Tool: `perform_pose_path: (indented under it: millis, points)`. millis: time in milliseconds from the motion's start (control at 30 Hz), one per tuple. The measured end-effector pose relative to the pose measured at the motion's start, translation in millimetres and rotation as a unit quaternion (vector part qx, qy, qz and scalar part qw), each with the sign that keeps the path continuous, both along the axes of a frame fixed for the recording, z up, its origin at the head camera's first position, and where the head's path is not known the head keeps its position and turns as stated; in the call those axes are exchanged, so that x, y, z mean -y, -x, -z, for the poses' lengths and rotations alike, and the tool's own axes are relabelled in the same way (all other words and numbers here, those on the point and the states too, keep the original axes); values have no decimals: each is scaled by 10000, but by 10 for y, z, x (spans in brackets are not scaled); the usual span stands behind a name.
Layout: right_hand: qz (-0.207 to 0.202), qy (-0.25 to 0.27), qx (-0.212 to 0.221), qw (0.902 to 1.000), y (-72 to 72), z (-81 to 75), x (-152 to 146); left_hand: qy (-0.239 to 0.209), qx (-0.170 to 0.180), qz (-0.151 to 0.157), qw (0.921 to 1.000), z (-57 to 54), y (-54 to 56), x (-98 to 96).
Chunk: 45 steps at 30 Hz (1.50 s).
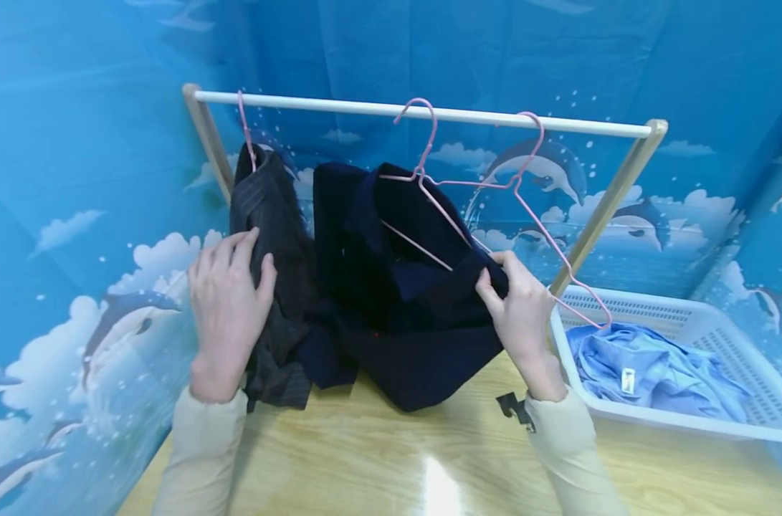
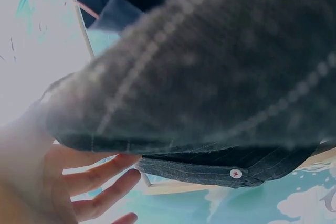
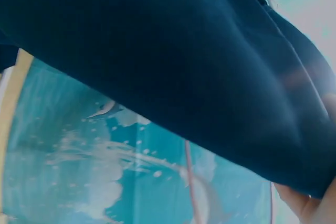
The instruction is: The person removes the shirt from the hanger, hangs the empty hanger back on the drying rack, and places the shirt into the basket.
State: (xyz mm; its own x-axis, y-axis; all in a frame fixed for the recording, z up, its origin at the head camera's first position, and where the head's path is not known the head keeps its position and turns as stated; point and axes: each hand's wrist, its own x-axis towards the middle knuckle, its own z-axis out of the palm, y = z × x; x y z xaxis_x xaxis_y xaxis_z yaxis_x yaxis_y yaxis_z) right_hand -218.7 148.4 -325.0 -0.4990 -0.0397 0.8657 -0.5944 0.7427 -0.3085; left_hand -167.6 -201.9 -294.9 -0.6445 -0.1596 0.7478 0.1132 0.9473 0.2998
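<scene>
My left hand rests against a dark grey pinstriped garment at the rack's left end. Its fingers are fairly straight, and in the left wrist view they spread beside the striped cloth, which has a white button. With thumb and fingers my right hand pinches the right upper edge of a navy garment, held open around a pink hanger. That hanger's lower part goes inside the navy cloth. In the right wrist view, the navy cloth covers much of the hand.
A white rod on wooden posts crosses the back. At its right hangs a bare pink hanger. A white basket with light blue clothing stands at right on the wooden table. A small black piece shows near the right sleeve.
</scene>
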Motion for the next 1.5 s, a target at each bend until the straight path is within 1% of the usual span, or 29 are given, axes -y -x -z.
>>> perform_pose_path:
  millis: [133, 233, 400, 467, 567, 633, 700, 767, 833, 900, 967, 1033, 1133, 1233, 1300, 1367, 1500]
  points:
    - [-454, 275, 364, 9979, -34, 116, -259, -15, -45, 26, 10000, 13, -15, -1]
    - [-673, 454, 517, 9954, -48, 215, -440, -28, -94, 67, 9999, 27, -21, 0]
    - [-651, 435, 570, 9953, -99, 342, -709, -26, -173, 118, 9998, 33, -19, -11]
    - [-620, 412, 596, 9954, -127, 375, -810, 0, -224, 140, 9997, 23, -18, -27]
    - [-686, 417, 637, 9947, -171, 419, -951, 50, -357, 236, 9991, -5, -23, -72]
    - [-767, 400, 672, 9940, -198, 449, -1035, 71, -494, 383, 9980, -26, -27, -125]
    - [-846, 369, 710, 9932, -230, 470, -1113, 91, -662, 635, 9957, -43, -24, -200]
    - [-877, 356, 764, 9926, -263, 481, -1189, 150, -806, 987, 9917, -48, -6, -297]
    - [-856, 392, 806, 9923, -299, 476, -1262, 299, -854, 1366, 9865, -40, 24, -408]
    - [-814, 449, 933, 9913, -345, 457, -1323, 514, -785, 1708, 9808, -13, 67, -519]
    - [-801, 513, 1037, 9900, -390, 437, -1370, 699, -613, 1970, 9760, 35, 117, -618]
    - [-822, 540, 1127, 9887, -431, 423, -1402, 822, -428, 2158, 9720, 98, 176, -698]
    - [-950, 518, 1191, 9870, -472, 418, -1435, 881, -200, 2341, 9680, 207, 277, -772]
    - [-1125, 430, 1276, 9845, -493, 416, -1453, 852, -26, 2504, 9644, 309, 372, -793]
    - [-1208, 391, 1322, 9831, -497, 412, -1458, 744, 132, 2612, 9623, 368, 416, -782]
    - [-1183, 383, 1336, 9832, -499, 407, -1459, 609, 317, 2703, 9603, 428, 445, -759]
    - [-984, 419, 1319, 9855, -480, 412, -1450, 340, 626, 2814, 9570, 541, 469, -680]
